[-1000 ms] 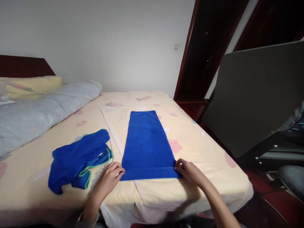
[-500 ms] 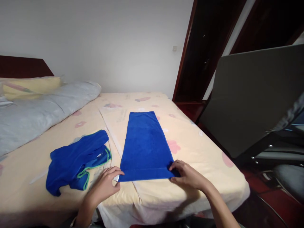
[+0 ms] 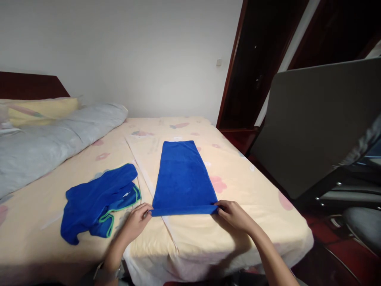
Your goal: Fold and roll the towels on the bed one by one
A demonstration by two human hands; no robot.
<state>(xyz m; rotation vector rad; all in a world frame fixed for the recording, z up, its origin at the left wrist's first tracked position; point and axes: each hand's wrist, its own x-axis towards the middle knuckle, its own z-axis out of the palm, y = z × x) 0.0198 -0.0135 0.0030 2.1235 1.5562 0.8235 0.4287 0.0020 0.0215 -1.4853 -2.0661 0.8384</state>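
Note:
A long blue towel (image 3: 184,174) lies flat on the bed, its near edge turned up into a narrow folded band. My left hand (image 3: 138,219) pinches the left end of that band. At the right end, my right hand (image 3: 233,214) is closed on the band between thumb and fingers. Left of my left hand sits a second blue cloth (image 3: 89,198), crumpled, with bright green edging and a small white label.
The bed (image 3: 262,214) has a pale yellow sheet with pink prints. A grey rolled quilt (image 3: 65,135) and a yellow pillow (image 3: 44,111) lie at the left. To the right stand a dark panel (image 3: 315,119) and a dark door (image 3: 264,59).
Both hands have moved slightly away from me, turning the towel's near edge over once more. The band's front edge now lies farther up the bed. The crumpled cloth keeps its place.

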